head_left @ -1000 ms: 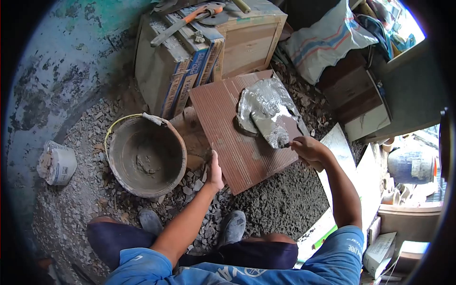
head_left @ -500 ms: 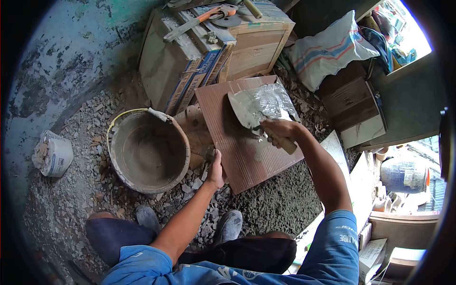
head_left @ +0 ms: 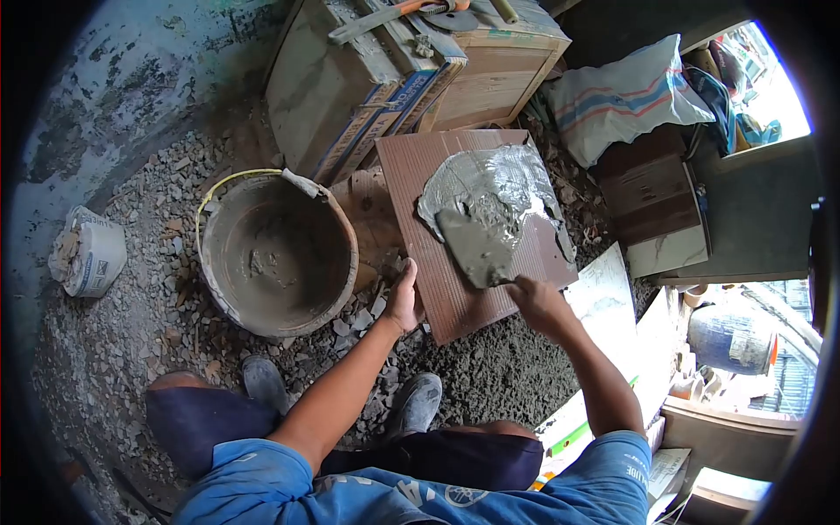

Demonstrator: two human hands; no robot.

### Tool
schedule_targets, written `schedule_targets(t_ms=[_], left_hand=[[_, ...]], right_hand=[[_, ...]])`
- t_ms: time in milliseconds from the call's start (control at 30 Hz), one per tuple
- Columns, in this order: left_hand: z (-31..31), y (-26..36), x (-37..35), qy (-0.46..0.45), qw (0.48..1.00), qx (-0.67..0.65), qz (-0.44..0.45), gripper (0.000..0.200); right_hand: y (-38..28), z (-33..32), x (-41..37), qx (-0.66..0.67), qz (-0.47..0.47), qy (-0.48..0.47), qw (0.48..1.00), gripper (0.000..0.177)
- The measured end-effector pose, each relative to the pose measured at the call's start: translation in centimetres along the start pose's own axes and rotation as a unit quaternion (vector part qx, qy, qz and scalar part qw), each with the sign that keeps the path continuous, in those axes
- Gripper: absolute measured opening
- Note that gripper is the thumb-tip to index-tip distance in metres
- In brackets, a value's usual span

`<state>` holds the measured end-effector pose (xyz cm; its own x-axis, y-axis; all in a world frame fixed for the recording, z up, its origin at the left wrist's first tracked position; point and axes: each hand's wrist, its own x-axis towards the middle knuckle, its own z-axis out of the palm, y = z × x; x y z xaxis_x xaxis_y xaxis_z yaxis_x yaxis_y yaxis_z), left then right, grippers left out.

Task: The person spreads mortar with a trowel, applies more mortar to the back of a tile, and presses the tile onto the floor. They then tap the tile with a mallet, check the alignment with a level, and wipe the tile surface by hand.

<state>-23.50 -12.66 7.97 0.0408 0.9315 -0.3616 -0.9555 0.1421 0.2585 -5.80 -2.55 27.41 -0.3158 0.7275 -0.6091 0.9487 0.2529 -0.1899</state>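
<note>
Drawn back across the tile (head_left: 442, 280) toward its near edge since half a second ago: trowel (head_left: 472, 249) and right hand (head_left: 538, 302). Tile on rubble just beside bucket (head_left: 350, 254); mortar (head_left: 494, 179) over its far half; trowel blade flat on mortar; right hand clamped round the handle; left hand (head_left: 404, 302) gripping tile's near corner

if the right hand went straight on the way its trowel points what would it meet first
Most likely the wet mortar spread on the tile: the right hand aims its trowel up and left into it. The boxes stand beyond, though depth is unclear.
</note>
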Motion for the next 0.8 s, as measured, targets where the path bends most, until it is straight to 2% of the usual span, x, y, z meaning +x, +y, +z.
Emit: schedule_targets(t_ms=[67, 167, 200, 300, 367, 533, 600, 667, 733, 767, 800], left_hand=[[0.2, 0.0, -0.3, 0.002, 1.000, 0.014, -0.007, 0.064], [-0.3, -0.2, -0.2, -0.021, 1.000, 0.014, -0.007, 0.063], [-0.6, -0.2, 0.0, -0.035, 0.999, 0.019, 0.006, 0.064], [-0.8, -0.3, -0.1, -0.017, 1.000, 0.017, -0.004, 0.065], [-1.1, -0.4, 0.2, -0.021, 1.000, 0.016, -0.007, 0.065], [-0.7, -0.2, 0.0, -0.015, 0.998, 0.066, -0.002, 0.066], [-0.8, -0.3, -0.1, 0.018, 0.997, 0.070, -0.009, 0.068], [-0.8, -0.2, -0.2, 0.022, 0.996, 0.079, -0.020, 0.069], [-1.0, -0.2, -0.2, 0.012, 0.997, 0.072, -0.021, 0.069], [-1.1, -0.2, -0.2, 0.034, 0.996, 0.074, -0.028, 0.069], [-1.3, -0.2, -0.2, 0.032, 0.996, 0.079, -0.028, 0.069]], right_hand=[[-1.3, 0.1, 1.0, -0.026, -0.058, 0.011, 0.998, 0.040], [-1.6, -0.3, 4.7, -0.038, -0.077, 0.020, 0.996, 0.040], [-1.6, -0.6, 6.4, -0.026, -0.103, 0.059, 0.993, 0.040], [-2.2, -3.0, 9.4, 0.030, -0.074, 0.057, 0.995, 0.042], [-1.6, -4.1, 11.2, 0.113, -0.040, 0.048, 0.992, 0.045], [0.8, -7.0, 14.4, 0.105, 0.009, 0.068, 0.992, 0.047], [2.3, -7.8, 14.7, 0.147, 0.038, 0.089, 0.984, 0.049], [4.2, -8.4, 15.8, 0.170, 0.037, 0.107, 0.979, 0.052], [5.9, -9.4, 17.0, 0.120, 0.058, 0.107, 0.985, 0.053], [7.2, -9.3, 17.6, 0.161, 0.041, 0.136, 0.977, 0.054], [8.5, -10.2, 18.1, 0.158, 0.031, 0.106, 0.981, 0.049]])
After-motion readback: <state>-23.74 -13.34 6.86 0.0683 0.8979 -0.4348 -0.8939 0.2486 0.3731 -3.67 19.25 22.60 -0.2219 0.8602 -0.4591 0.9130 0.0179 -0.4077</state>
